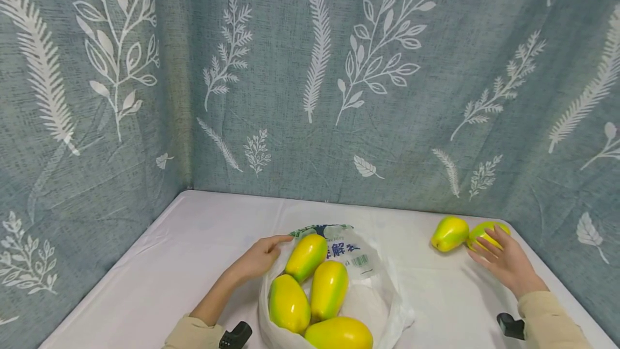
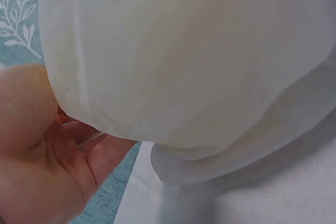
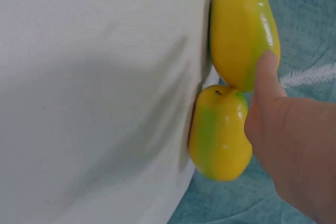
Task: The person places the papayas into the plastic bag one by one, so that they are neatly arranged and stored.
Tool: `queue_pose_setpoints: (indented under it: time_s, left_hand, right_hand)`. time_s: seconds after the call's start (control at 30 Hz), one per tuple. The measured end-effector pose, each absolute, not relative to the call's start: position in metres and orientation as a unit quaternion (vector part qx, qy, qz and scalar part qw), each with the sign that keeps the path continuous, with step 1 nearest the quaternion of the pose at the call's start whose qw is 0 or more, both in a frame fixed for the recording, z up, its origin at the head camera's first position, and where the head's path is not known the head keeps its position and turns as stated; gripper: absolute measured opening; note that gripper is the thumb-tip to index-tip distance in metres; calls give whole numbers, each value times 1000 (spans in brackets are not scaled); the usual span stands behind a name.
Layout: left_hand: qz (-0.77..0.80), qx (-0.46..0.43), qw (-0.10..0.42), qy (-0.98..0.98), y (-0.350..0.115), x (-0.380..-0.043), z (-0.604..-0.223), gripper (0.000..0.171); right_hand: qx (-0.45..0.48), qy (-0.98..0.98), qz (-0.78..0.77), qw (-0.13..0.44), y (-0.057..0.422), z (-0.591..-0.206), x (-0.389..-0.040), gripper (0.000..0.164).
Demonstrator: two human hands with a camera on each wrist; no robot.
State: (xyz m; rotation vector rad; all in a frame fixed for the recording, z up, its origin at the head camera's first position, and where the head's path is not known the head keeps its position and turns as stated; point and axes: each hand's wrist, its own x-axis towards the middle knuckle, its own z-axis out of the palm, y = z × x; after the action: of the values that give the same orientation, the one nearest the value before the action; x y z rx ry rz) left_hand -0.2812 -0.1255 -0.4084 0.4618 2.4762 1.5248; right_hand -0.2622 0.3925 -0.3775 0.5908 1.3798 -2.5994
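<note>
A white plastic bag (image 1: 394, 295) with printed lettering stands with its mouth wide at the front middle of the table. Several glossy yellow-green papayas (image 1: 329, 290) lie inside it. My left hand (image 1: 261, 256) grips the bag's left rim; in the left wrist view, the plastic (image 2: 173, 66) partly hides the fingers of this hand (image 2: 47, 150). At the far right, two more papayas lie side by side, one on the left (image 1: 450, 234) and one on the right (image 1: 489, 233). My right hand (image 1: 506, 263), fingers spread, is over the right one and partly covers it, holding nothing.
A white cloth covers the table (image 1: 208, 230). Blue-green curtains (image 1: 281, 144) with white leaf prints hang along the back and both sides. The two papayas outside the bag lie close to the table's far right corner.
</note>
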Motion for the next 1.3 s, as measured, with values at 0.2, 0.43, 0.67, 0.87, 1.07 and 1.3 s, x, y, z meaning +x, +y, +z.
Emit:
queue_pose_setpoints:
  time_s: [0.2, 0.43, 0.67, 0.87, 1.07, 1.3]
  left_hand:
    - [514, 157, 95, 838, -126, -283, -410, 38]
    - [514, 162, 99, 836, -126, -284, -411, 38]
    - [507, 161, 101, 841, -128, -284, -408, 39]
    - [507, 163, 99, 840, -128, -283, -407, 38]
    - [511, 160, 97, 839, -129, -281, -409, 38]
    - [509, 169, 100, 838, -127, -283, -411, 39]
  right_hand:
    - [224, 497, -837, 56, 387, -381, -268, 62]
    - [222, 529, -817, 57, 370, -384, -277, 82]
    - [236, 519, -820, 53, 359, -386, -285, 78]
    - [262, 540, -799, 43, 352, -387, -291, 77]
    - [272, 568, -776, 39, 348, -390, -299, 77]
    - [261, 570, -778, 54, 348, -393, -305, 75]
